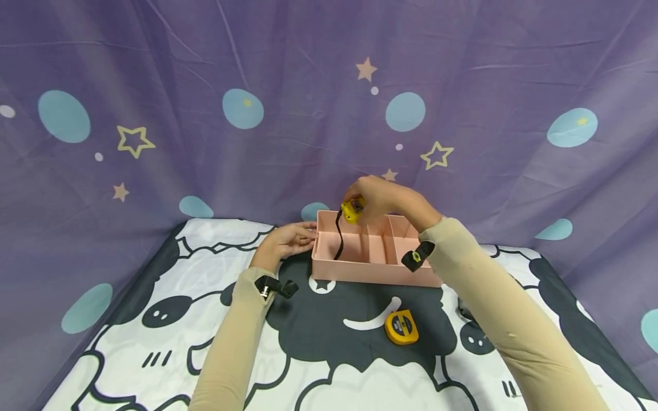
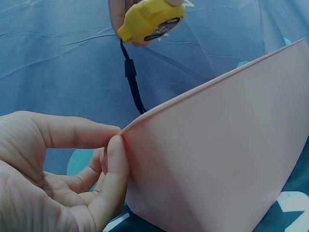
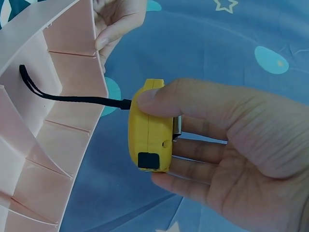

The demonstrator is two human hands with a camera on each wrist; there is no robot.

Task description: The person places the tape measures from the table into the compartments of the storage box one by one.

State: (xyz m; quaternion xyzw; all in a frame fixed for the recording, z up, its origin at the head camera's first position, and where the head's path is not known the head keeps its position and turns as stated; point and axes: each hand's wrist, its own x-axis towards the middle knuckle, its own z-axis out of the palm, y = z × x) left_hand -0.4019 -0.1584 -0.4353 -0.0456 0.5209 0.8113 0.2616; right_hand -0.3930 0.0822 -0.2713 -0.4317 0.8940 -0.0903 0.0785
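My right hand (image 1: 377,197) grips a yellow tape measure (image 3: 152,128) above the left compartment of a pink divided box (image 1: 377,273). From the tape measure a black wrist strap (image 3: 72,98) hangs down into that compartment. In the right wrist view, the thumb lies over the yellow case and the fingers support its other side. At the box's left end, my left hand (image 2: 63,169) pinches the rim between thumb and finger. A second yellow tape measure (image 1: 401,327) lies on the cloth in front of the box.
The box has upright dividers (image 1: 366,244) making several compartments. A dark object (image 1: 465,310) lies partly hidden beside my right sleeve. Behind the box hangs a purple curtain (image 1: 308,114) with stars and dots. A black-and-white cartoon cloth (image 1: 334,319) covers the table.
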